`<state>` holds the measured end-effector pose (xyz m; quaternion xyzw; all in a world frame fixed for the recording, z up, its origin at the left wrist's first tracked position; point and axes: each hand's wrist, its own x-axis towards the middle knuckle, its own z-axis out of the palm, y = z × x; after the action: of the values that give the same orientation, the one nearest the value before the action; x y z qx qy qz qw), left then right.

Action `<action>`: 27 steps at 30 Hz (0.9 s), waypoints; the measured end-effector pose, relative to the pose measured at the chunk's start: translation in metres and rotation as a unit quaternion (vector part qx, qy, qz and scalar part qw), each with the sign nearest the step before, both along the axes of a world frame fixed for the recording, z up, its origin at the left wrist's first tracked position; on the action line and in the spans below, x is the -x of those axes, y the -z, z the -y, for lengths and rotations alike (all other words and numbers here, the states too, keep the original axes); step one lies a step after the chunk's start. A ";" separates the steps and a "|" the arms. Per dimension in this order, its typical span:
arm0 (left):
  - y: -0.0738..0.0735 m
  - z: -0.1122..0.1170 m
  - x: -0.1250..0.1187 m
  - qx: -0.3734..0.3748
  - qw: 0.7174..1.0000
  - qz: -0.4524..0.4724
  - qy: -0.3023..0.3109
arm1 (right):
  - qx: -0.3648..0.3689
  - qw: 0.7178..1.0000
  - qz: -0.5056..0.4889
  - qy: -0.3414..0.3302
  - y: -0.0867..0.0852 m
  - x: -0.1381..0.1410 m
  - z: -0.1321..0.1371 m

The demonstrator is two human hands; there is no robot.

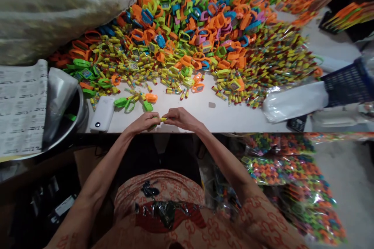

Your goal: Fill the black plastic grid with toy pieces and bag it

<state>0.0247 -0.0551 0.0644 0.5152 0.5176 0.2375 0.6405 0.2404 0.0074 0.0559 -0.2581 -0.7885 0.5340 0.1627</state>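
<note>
At the table's front edge my two hands meet with fingertips almost touching. My left hand (143,122) is closed around a green toy watch (153,126), mostly hidden by the fingers. My right hand (182,119) pinches a small yellow tube (164,119) whose other end reaches the left fingertips. Just beyond the left hand lie a loose green toy watch (129,104) and an orange one (151,97). Past them spreads a bank of small yellow tubes with red ends (172,79), and behind it a heap of coloured toy watches (201,19).
A white power bank (102,114) lies left, beside a metal basin (82,105) with printed sheets (22,105) over it. Clear plastic bags (295,101) and a blue basket (347,81) sit right. Another person's hand (321,2) is at the upper right. Filled bags (280,169) lie below.
</note>
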 end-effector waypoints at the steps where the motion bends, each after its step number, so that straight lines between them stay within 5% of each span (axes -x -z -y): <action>1: -0.001 0.000 0.004 -0.023 0.999 -0.035 0.008 | -0.020 1.000 0.007 -0.001 0.003 0.004 0.000; 5: -0.007 -0.006 0.031 -0.169 0.949 -0.267 -0.004 | -0.060 0.996 0.035 0.049 0.013 0.013 -0.018; 9: -0.013 -0.023 0.058 -0.250 0.799 -0.528 -0.142 | -0.167 0.946 0.211 0.183 0.010 0.018 -0.056; 12: -0.010 -0.045 0.053 -0.281 0.732 -0.593 -0.181 | -0.225 0.893 0.355 0.161 0.004 0.032 -0.075; 19: 0.003 -0.127 -0.013 -0.333 0.786 -0.517 -0.059 | -0.295 0.852 0.415 0.126 0.013 0.056 -0.084; 27: 0.006 -0.210 -0.049 -0.369 0.773 -0.516 0.030 | -0.270 0.862 0.379 0.200 0.015 0.028 -0.085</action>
<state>0.0732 0.1544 0.0582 0.7724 0.6273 0.0892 0.0450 0.2129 0.0927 0.0408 -0.5387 -0.8341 0.1175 0.0183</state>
